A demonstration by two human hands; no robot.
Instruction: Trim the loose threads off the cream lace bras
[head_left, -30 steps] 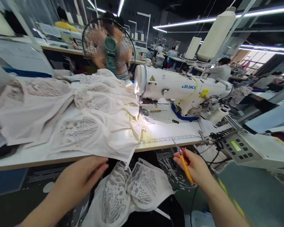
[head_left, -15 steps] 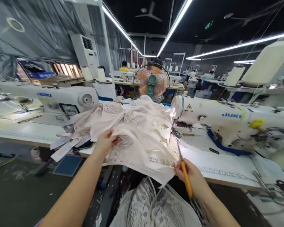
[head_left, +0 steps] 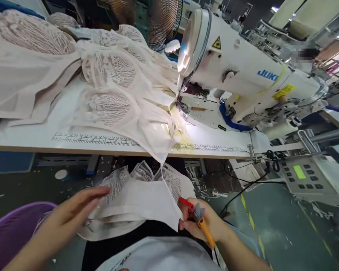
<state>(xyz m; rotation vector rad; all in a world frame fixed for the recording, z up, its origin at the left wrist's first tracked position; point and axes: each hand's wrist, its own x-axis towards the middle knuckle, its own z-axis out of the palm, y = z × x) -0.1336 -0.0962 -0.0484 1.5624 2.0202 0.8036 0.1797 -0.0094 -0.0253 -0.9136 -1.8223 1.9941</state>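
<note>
Across my lap lies a white lace bra (head_left: pixel 155 199); a narrow strip runs from it up to the sewing machine. My left hand (head_left: pixel 73 210), fingers stretched out, is at the left edge of the lace, slightly blurred. At the bra's right corner my right hand (head_left: pixel 205 220) pinches the fabric. The same hand also holds an orange-handled tool (head_left: pixel 206 232) with a red part near the fingers; its exact kind is unclear. On the table several more pale lace bras (head_left: pixel 110 105) lie in a joined heap, reaching to the needle area of the sewing machine (head_left: pixel 228 56).
A printed ruler (head_left: pixel 96 140) runs along the table's front edge. A wooden-handled pointed tool (head_left: pixel 198 108) and a small black clip (head_left: pixel 222 128) lie by the machine. Behind stands a fan (head_left: pixel 165 22). A purple basket (head_left: pixel 19 222) is at lower left, a control box (head_left: pixel 313 173) at right.
The view has tilted down and turned right. Both hands have come from the table edge down to the lap. My left hand has let go of the fabric on the table.
</note>
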